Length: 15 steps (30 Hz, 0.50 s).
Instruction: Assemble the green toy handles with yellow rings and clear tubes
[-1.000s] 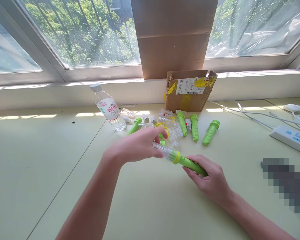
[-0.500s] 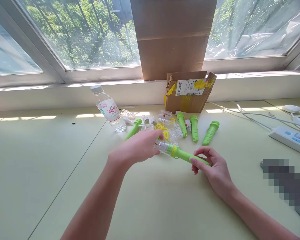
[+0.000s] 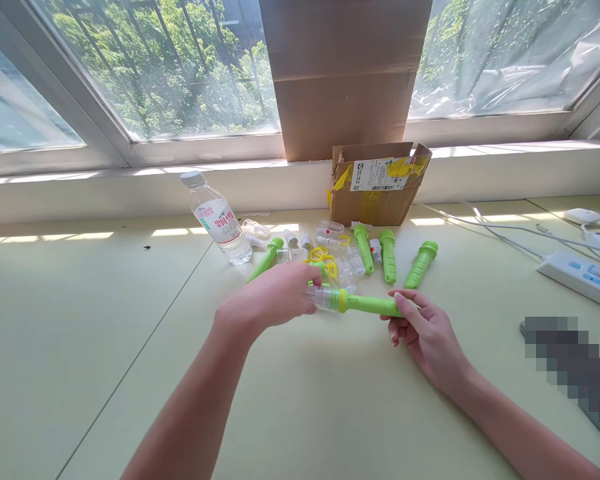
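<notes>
Between my hands, a green plastic handle [image 3: 373,305] lies nearly level above the table. A clear plastic cap [image 3: 324,297] covers its threaded left end, and a yellow ring [image 3: 343,301] sits round the joint. My left hand [image 3: 285,290] is closed on the clear cap, its fingertips partly hidden. My right hand [image 3: 420,323] pinches the handle's narrow right end between thumb and fingers. Behind them lie several loose clear caps [image 3: 356,261], yellow rings [image 3: 319,254] and more green handles, one [image 3: 389,257] upright in view and another [image 3: 421,265] farther right.
A water bottle [image 3: 222,223] stands at the back left. An open cardboard box [image 3: 380,187] rests against the window ledge. White cables run to a power strip [image 3: 580,280] on the right. A dark pixelated object [image 3: 570,373] lies at the right edge.
The handle's right end has swung up and away, so the piece is more level. My right hand's fingers have shifted round it, while my left hand stays nearly in place.
</notes>
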### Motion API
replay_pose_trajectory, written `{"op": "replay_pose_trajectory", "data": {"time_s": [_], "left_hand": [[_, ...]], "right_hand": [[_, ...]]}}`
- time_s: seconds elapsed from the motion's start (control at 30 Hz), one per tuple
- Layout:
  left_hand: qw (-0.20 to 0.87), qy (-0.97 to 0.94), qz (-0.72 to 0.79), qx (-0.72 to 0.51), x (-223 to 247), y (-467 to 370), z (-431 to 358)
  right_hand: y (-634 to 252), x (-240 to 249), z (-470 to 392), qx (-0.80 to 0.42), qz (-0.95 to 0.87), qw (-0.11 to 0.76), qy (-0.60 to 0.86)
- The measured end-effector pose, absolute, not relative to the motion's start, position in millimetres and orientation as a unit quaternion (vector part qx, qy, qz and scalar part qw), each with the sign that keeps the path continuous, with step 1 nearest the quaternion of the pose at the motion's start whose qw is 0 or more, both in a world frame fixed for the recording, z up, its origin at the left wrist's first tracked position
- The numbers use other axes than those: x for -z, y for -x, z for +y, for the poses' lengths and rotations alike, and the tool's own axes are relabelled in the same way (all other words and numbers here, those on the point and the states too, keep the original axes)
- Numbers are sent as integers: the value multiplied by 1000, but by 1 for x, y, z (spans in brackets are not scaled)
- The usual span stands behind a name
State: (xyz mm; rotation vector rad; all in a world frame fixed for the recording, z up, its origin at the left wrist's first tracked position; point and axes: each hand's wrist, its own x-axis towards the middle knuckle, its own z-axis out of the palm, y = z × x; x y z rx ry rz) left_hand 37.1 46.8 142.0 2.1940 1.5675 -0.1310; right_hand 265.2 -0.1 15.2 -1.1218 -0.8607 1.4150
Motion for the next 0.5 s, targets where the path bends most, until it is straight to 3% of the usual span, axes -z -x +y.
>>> {"op": "replay_pose_trajectory", "data": {"time_s": [0.13, 0.3, 0.5], "left_hand": [[221, -796, 562, 45, -141, -36, 47], [216, -793, 567, 49, -140, -36, 46], [219, -795, 563, 53, -141, -36, 46]], "right_hand": [[-264, -17, -3, -597, -388, 514, 479], [-263, -18, -4, -587, -398, 550, 441], [-263, -15, -2, -574, -391, 521, 495]]}}
